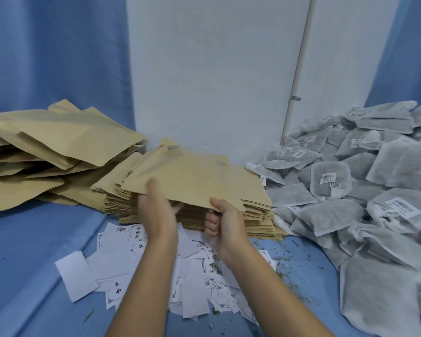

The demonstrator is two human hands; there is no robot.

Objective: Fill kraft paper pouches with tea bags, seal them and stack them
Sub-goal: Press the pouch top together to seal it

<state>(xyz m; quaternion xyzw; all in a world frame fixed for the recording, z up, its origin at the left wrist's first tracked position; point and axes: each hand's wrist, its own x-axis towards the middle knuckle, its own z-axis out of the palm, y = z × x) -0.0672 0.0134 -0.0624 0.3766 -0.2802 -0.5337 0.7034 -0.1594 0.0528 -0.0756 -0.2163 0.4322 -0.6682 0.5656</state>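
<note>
head view: left hand (156,211) and right hand (227,223) pinch 1 kraft pouch (192,178) over the pouch stack (255,212).
it lies nearly flat, far end toward the wall (204,69), long axis unclear; left thumb blurred, right fingers (210,223) curled underneath.

Tan kraft pouches (195,178), grey tea bags (331,215) (white-tagged), blue cloth (34,239).

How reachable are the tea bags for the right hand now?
Probably yes: nothing lies between the right hand and the tea bags beside it, but it pinches a pouch and must release first.
</note>
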